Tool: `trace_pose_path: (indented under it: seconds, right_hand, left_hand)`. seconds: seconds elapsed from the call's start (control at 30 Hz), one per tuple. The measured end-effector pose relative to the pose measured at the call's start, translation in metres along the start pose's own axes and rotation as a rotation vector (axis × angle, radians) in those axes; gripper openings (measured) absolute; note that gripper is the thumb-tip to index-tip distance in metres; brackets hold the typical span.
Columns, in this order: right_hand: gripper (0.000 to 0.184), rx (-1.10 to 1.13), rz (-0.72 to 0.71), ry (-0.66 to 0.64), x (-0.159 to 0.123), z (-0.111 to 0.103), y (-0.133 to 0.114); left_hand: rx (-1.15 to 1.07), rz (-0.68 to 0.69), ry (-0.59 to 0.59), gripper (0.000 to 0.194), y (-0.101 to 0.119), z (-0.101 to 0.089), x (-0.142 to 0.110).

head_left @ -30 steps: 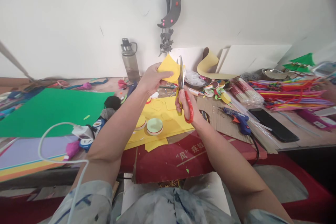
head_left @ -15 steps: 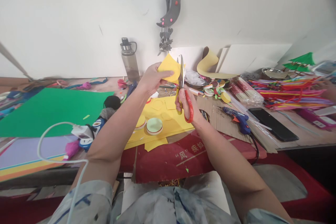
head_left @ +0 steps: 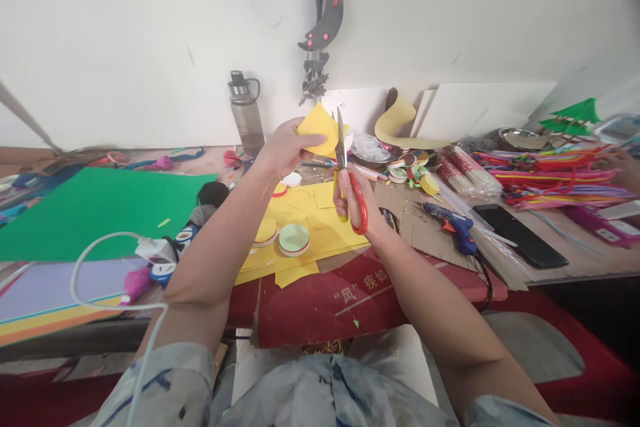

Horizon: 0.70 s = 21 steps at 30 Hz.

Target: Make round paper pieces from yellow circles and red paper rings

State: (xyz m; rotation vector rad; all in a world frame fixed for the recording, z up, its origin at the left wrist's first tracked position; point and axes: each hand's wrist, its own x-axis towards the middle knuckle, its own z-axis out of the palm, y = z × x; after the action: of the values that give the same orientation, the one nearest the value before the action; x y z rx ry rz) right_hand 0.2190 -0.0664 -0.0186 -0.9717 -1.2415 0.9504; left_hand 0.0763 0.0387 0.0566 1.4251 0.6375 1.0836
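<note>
Raised above the table, my left hand (head_left: pixel 287 147) pinches a yellow sheet (head_left: pixel 320 128), thumb across its front. My right hand (head_left: pixel 354 197) grips scissors (head_left: pixel 359 205) with one red and one yellow handle. Their blades point up, slightly parted, at the right edge of the yellow piece; whether they touch it is hard to tell. Below lie larger yellow sheets (head_left: pixel 325 250) with circle outlines on them. On these rest a round pale-green disc (head_left: pixel 294 240) with a white and red rim and a yellow-topped disc (head_left: pixel 266 232), partly behind my left forearm.
At the right are a blue glue gun (head_left: pixel 453 223), a black phone (head_left: pixel 520 235) and bundled colourful pipe cleaners (head_left: pixel 555 177). A bottle (head_left: pixel 246 117) stands at the back. Green sheet (head_left: pixel 100 213) and a white cable (head_left: pixel 117 235) lie left. A dark moon ornament (head_left: pixel 330 10) hangs ahead.
My left hand and the yellow sheet have shifted slightly left. The scissor blades have tilted a little left and opened somewhat wider.
</note>
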Motion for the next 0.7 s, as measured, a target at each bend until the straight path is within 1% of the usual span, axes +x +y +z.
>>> trace_pose_path:
  seconds: [0.07, 0.2, 0.37, 0.53, 0.7]
  right_hand:
    - [0.070, -0.002, 0.001, -0.001, 0.000, 0.000, 0.000]
    - [0.067, 0.017, 0.013, 0.009, 0.000, 0.000, 0.002]
    - [0.066, 0.044, 0.013, 0.019, 0.000, 0.002, 0.002]
    - [0.065, 0.021, -0.028, 0.020, 0.000, 0.002, 0.002]
    - [0.067, 0.002, -0.082, 0.009, 0.001, 0.001, 0.002]
  left_hand:
    - [-0.009, 0.002, 0.019, 0.038, 0.000, -0.001, 0.001]
    - [-0.056, 0.007, 0.093, 0.042, -0.004, -0.001, 0.005]
    - [-0.163, 0.047, 0.137, 0.042, -0.011, 0.005, 0.006]
    - [-0.255, 0.045, 0.149, 0.037, -0.014, 0.016, 0.003]
    - [-0.219, 0.053, 0.137, 0.028, -0.012, 0.023, -0.002]
